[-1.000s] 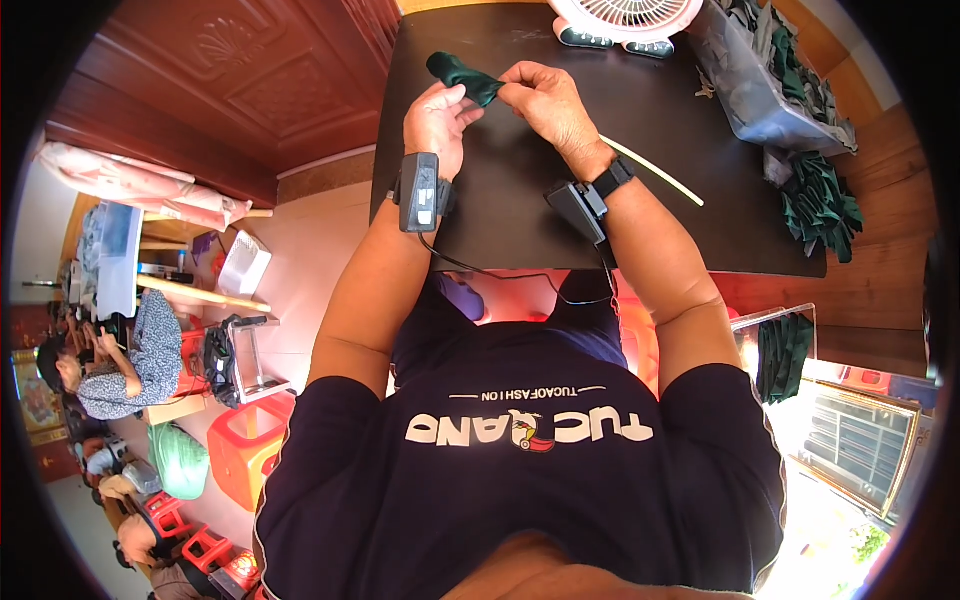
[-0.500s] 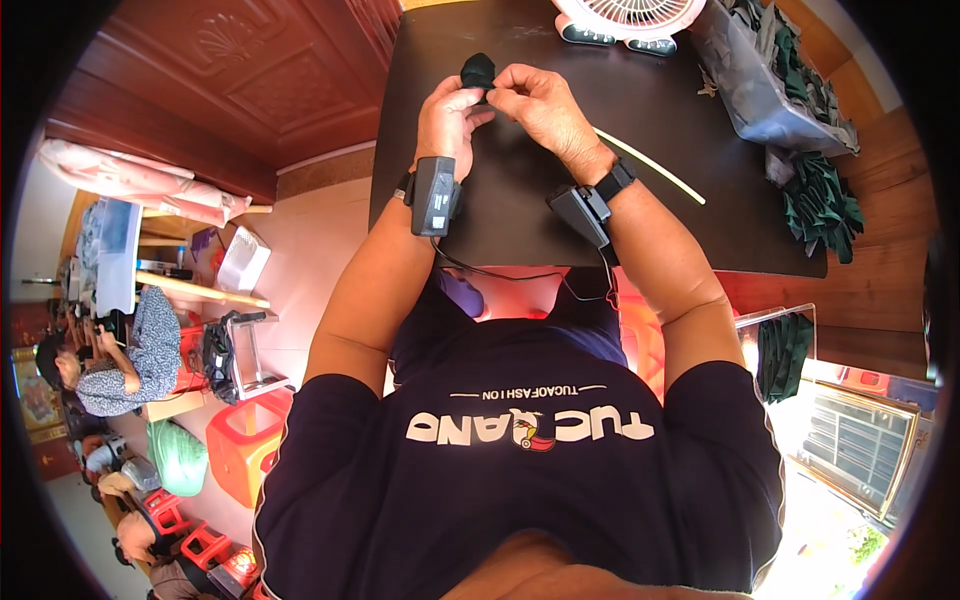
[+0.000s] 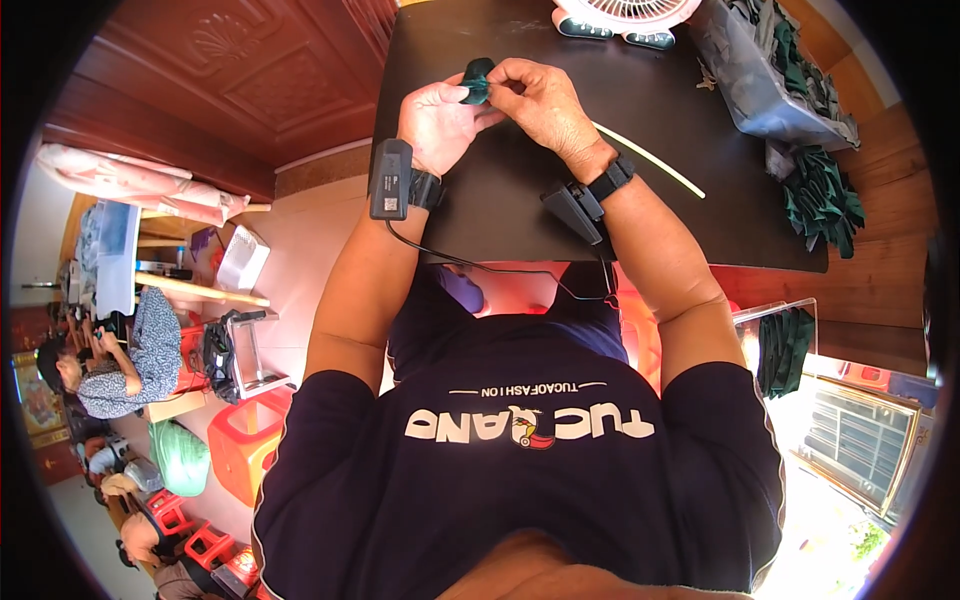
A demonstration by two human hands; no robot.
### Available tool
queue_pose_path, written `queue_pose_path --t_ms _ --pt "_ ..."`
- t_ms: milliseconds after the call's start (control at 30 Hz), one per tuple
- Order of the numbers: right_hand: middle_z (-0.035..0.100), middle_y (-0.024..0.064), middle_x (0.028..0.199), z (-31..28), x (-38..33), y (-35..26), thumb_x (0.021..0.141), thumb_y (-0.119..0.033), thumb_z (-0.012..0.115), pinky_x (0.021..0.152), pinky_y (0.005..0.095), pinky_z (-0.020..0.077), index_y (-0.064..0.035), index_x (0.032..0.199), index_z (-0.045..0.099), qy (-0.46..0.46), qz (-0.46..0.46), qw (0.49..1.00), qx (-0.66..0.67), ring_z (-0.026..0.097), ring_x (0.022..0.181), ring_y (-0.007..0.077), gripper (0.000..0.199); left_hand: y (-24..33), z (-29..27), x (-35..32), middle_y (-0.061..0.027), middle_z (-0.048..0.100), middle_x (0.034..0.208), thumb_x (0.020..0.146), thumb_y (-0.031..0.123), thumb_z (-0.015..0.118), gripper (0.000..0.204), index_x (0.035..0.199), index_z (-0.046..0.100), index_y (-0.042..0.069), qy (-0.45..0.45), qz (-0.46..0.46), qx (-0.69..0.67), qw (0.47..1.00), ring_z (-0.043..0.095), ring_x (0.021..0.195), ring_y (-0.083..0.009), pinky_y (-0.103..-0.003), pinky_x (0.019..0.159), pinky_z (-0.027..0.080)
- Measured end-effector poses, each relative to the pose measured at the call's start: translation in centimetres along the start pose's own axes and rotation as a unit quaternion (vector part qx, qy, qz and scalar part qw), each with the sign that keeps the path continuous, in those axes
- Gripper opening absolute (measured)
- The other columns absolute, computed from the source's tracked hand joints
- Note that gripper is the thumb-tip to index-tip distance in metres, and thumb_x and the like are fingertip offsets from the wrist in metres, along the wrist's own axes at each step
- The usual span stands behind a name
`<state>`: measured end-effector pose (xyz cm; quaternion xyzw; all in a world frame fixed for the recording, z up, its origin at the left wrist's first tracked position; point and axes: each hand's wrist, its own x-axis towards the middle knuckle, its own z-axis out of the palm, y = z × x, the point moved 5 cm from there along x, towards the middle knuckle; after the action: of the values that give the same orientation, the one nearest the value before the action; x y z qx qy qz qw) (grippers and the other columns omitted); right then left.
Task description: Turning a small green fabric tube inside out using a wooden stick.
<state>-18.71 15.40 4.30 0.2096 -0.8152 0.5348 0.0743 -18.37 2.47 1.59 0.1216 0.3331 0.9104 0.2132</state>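
Note:
A small piece of dark green shiny cloth (image 3: pixel 476 82) is held up between both hands over the far part of the black table. My left hand (image 3: pixel 440 124), palm turned up, grips the cloth's left side between thumb and fingers. On its right edge my right hand (image 3: pixel 540 105) pinches with thumb and forefinger. Fingers partly cover the cloth, so its full shape cannot be made out. Beside my right wrist, a thin pale green strip (image 3: pixel 650 160) lies slantwise on the table. Each wrist carries a strapped black box, the left one trailing a cable.
The black table (image 3: pixel 480 215) bears a pink-white fan (image 3: pixel 635 14) at its far edge. A clear plastic bin (image 3: pixel 765 105) of grey and green cloth pieces stands at right, with a green cloth bundle (image 3: pixel 825 200) nearby. Red stools (image 3: pixel 245 450) and several people are at left.
My left hand has turned outward, its palm showing more and its wrist box swinging left. The cloth has turned and now shows a shinier green face. My right hand keeps its pinch.

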Motion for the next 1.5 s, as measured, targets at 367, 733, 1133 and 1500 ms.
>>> queue_pose_path --t_ms 367,733,1133,1500 --pt "0.067 0.0067 0.078 0.2 -0.2 -0.2 0.084 -0.026 0.065 0.067 0.0241 0.048 0.0012 0.092 0.064 -0.019 0.076 0.994 0.07 0.06 0.073 0.0098 0.028 0.4 -0.2 0.0 -0.0145 0.059 0.108 0.079 0.024 0.053 0.03 0.102 0.056 0.004 0.12 0.103 0.039 0.987 0.055 0.098 -0.0265 -0.039 0.088 0.04" --pt "0.055 -0.0025 0.07 1.1 -0.2 0.5 0.084 -0.02 0.065 0.061 0.0205 0.0412 -0.0065 0.073 0.058 -0.052 0.087 0.967 0.234 0.049 0.065 0.0054 0.019 1.2 -1.1 -0.3 -0.0123 0.064 0.096 0.085 0.013 0.052 0.012 0.091 0.054 0.004 0.194 0.167 0.122 0.959 0.06 0.089 -0.0214 -0.035 0.083 0.042" --pt "0.061 0.0022 0.093 -2.1 0.5 1.8 0.087 -0.032 0.06 0.074 0.0258 0.0443 -0.0061 0.099 0.059 0.072 0.097 0.979 0.164 0.058 0.081 0.0108 0.029 2.7 -1.6 -1.0 -0.014 0.063 0.086 0.076 0.005 0.05 0.016 0.09 0.057 0.0 0.184 0.232 0.156 0.942 0.062 0.084 -0.0277 -0.038 0.081 0.047" --pt "0.063 -0.0014 0.085 -1.7 0.4 0.5 0.085 -0.012 0.064 0.073 0.0237 0.0443 -0.0066 0.094 0.061 0.01 0.067 0.959 0.276 0.056 0.08 0.0073 0.011 1.2 1.0 -0.8 -0.0085 0.051 0.074 0.069 -0.003 0.049 0.015 0.083 0.055 -0.006 0.075 0.233 0.517 0.82 0.05 0.068 -0.0145 -0.025 0.063 0.041"
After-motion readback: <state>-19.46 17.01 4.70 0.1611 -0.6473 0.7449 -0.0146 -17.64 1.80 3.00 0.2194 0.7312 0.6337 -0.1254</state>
